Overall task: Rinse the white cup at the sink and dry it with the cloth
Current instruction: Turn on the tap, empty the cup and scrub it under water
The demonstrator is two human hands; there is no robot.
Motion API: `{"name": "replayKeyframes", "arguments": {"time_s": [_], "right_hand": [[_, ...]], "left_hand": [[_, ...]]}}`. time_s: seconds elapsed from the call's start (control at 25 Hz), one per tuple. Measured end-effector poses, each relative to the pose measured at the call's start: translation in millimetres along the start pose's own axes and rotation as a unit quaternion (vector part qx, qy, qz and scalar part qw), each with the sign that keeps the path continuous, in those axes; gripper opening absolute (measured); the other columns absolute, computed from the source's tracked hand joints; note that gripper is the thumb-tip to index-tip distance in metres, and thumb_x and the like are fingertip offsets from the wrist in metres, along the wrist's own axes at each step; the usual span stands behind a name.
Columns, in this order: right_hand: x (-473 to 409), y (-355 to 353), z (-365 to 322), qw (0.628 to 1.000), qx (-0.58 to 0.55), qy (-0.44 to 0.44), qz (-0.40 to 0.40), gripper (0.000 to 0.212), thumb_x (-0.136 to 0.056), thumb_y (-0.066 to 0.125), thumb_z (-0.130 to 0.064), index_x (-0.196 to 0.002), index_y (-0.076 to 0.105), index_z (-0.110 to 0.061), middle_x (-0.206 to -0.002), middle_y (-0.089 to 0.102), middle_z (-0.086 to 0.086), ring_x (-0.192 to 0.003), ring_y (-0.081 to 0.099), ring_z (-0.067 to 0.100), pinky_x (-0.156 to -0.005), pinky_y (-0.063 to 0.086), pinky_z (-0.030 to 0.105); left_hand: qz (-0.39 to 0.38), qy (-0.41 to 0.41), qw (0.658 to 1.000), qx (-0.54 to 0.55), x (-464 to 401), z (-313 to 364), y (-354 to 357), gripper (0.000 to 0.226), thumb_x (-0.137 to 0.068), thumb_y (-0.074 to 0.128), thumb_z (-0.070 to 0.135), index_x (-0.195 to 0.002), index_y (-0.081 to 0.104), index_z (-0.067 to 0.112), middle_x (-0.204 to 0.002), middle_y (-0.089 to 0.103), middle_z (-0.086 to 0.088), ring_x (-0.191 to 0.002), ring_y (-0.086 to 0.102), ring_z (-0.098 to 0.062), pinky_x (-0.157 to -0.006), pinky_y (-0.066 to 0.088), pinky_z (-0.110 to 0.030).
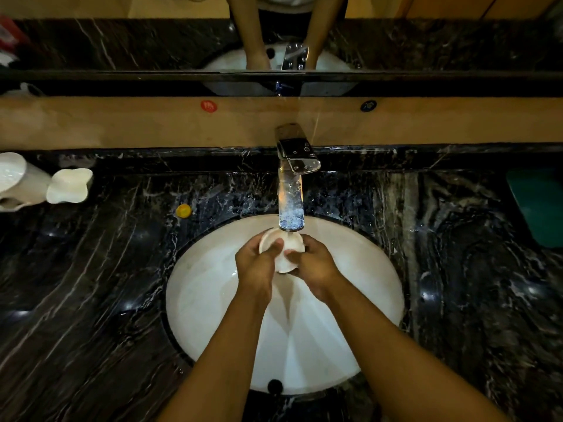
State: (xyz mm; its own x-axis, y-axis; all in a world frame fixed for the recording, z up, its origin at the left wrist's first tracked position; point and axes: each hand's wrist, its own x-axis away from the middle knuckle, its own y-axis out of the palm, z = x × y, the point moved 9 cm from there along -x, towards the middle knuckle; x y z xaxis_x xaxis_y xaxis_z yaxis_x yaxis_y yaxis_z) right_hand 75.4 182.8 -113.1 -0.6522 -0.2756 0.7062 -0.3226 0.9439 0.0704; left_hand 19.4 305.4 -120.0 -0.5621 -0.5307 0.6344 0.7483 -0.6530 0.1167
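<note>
1. A small white ceramic cup point(285, 254) is held over the oval white sink basin point(207, 293), directly under the spout of the chrome faucet point(294, 166), where a lit stream of water point(291, 214) runs down onto it
2. The left hand point(256, 264) has its grip closed around the cup's left side, thumb lying across the rim
3. The right hand point(313, 263) has its grip wrapped on the cup's right side, fingers curled against the wall; both hands touch the cup and almost meet over it
4. The cup is tilted, its open mouth turned toward the left and up
5. The basin is set into a black marble surface with white veins point(91, 284), wet and speckled near the faucet
6. On the surface at far left stand two white wavy-rimmed ceramic holders point(70, 185); a small yellow round object point(183, 211) lies between them and the basin
7. A teal green cloth point(539, 205) lies at the surface's right edge, well apart from the hands
8. A mirror point(122, 41) behind the beige ledge point(122, 123) reflects the forearms and the faucet
</note>
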Motion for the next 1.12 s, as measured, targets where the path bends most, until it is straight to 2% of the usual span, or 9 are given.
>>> {"name": "replayKeyframes", "arguments": {"time_s": [0.12, 0.28, 0.36, 0.44, 0.6, 0.72, 0.84, 0.96, 1.12], "right_hand": [[-9.1, 10.7, -1.2, 0.998, 0.035, 0.022, -0.037, 0.046, -0.084, 0.050, 0.013, -0.115, 0.069, -0.016, -0.107, 0.074, 0.013, -0.096, 0.070, 0.033, -0.074, 0.061, 0.044], [-13.1, 6.6, -10.1, 0.997, 0.064, -0.005, 0.052, 0.021, -0.093, 0.057, -0.006, -0.097, 0.071, -0.021, -0.100, 0.076, 0.008, -0.089, 0.072, 0.029, -0.071, 0.063, 0.039], [-7.3, 0.5, -21.7, 0.986, 0.120, -0.077, 0.089, 0.023, -0.093, 0.052, -0.007, -0.099, 0.068, -0.022, -0.094, 0.074, 0.001, -0.084, 0.070, 0.021, -0.056, 0.057, 0.022], [3.7, -1.7, -34.3, 0.960, 0.204, -0.163, 0.100, 0.022, -0.092, 0.053, -0.013, -0.108, 0.066, -0.021, -0.085, 0.068, -0.009, -0.075, 0.065, 0.008, -0.050, 0.045, 0.008], [25.2, -10.4, -44.8, 0.927, 0.279, -0.206, 0.143, 0.040, -0.083, 0.048, -0.053, -0.111, 0.060, -0.027, -0.087, 0.069, -0.010, -0.075, 0.065, 0.012, -0.059, 0.047, 0.021], [17.4, -25.3, -44.7, 0.930, 0.290, -0.153, 0.163, 0.050, -0.089, 0.054, -0.028, -0.137, 0.052, -0.019, -0.116, 0.070, 0.007, -0.100, 0.067, 0.028, -0.084, 0.058, 0.038], [3.3, -35.2, -42.1, 0.938, 0.296, -0.112, 0.142, 0.031, -0.098, 0.049, -0.014, -0.126, 0.063, -0.013, -0.118, 0.071, 0.014, -0.102, 0.066, 0.031, -0.082, 0.052, 0.032], [4.4, -34.2, -40.3, 0.938, 0.288, -0.125, 0.148, 0.029, -0.103, 0.046, -0.017, -0.122, 0.067, -0.011, -0.114, 0.072, 0.014, -0.103, 0.066, 0.031, -0.081, 0.050, 0.030], [0.1, -24.7, -21.0, 0.971, 0.202, -0.085, 0.099, 0.038, -0.097, 0.041, -0.004, -0.129, 0.060, -0.011, -0.121, 0.068, 0.015, -0.109, 0.065, 0.034, -0.089, 0.058, 0.051]], "left_hand": [[-0.034, 0.093, 0.989, -0.107, 3.0, 20.1, -0.4, 0.033, -0.092, 0.066, 0.001, -0.100, 0.074, 0.033, -0.105, 0.078, 0.002, -0.096, 0.073, -0.020, -0.079, 0.062, -0.032], [-0.024, 0.177, 0.971, -0.160, 8.4, 24.6, 0.6, 0.029, -0.097, 0.063, 0.008, -0.111, 0.068, 0.033, -0.109, 0.073, 0.005, -0.097, 0.069, -0.009, -0.076, 0.056, -0.015], [0.031, 0.146, 0.977, -0.151, 5.5, 14.0, -0.5, 0.026, -0.099, 0.061, 0.016, -0.123, 0.064, 0.023, -0.118, 0.069, -0.004, -0.104, 0.067, -0.017, -0.084, 0.057, -0.026], [0.057, 0.040, 0.996, -0.061, -1.2, -6.9, 1.9, 0.021, -0.102, 0.055, 0.021, -0.121, 0.065, 0.020, -0.116, 0.072, -0.009, -0.100, 0.070, -0.022, -0.074, 0.059, -0.033], [-0.048, -0.133, 0.988, 0.064, -3.4, -36.0, 33.5, 0.018, -0.096, 0.061, 0.020, -0.112, 0.070, 0.021, -0.100, 0.078, -0.007, -0.087, 0.075, -0.021, -0.060, 0.058, -0.031], [-0.121, -0.169, 0.976, 0.062, 4.0, -36.5, 47.7, 0.029, -0.095, 0.051, 0.002, -0.118, 0.065, 0.014, -0.090, 0.075, -0.009, -0.077, 0.069, -0.022, -0.062, 0.056, -0.032], [-0.160, -0.153, 0.971, 0.093, 6.8, -29.0, 45.8, 0.050, -0.085, 0.038, -0.016, -0.124, 0.062, 0.005, -0.106, 0.070, -0.021, -0.087, 0.066, -0.034, -0.072, 0.052, -0.042], [-0.174, -0.139, 0.971, 0.088, 10.1, -23.4, 42.5, 0.063, -0.077, 0.032, -0.021, -0.128, 0.056, 0.005, -0.105, 0.067, -0.024, -0.076, 0.066, -0.031, -0.056, 0.050, -0.034], [-0.124, -0.120, 0.983, 0.056, 5.0, -20.1, 32.4, 0.055, -0.080, 0.034, -0.017, -0.119, 0.060, 0.012, -0.106, 0.068, -0.021, -0.082, 0.067, -0.034, -0.051, 0.053, -0.033]]}}
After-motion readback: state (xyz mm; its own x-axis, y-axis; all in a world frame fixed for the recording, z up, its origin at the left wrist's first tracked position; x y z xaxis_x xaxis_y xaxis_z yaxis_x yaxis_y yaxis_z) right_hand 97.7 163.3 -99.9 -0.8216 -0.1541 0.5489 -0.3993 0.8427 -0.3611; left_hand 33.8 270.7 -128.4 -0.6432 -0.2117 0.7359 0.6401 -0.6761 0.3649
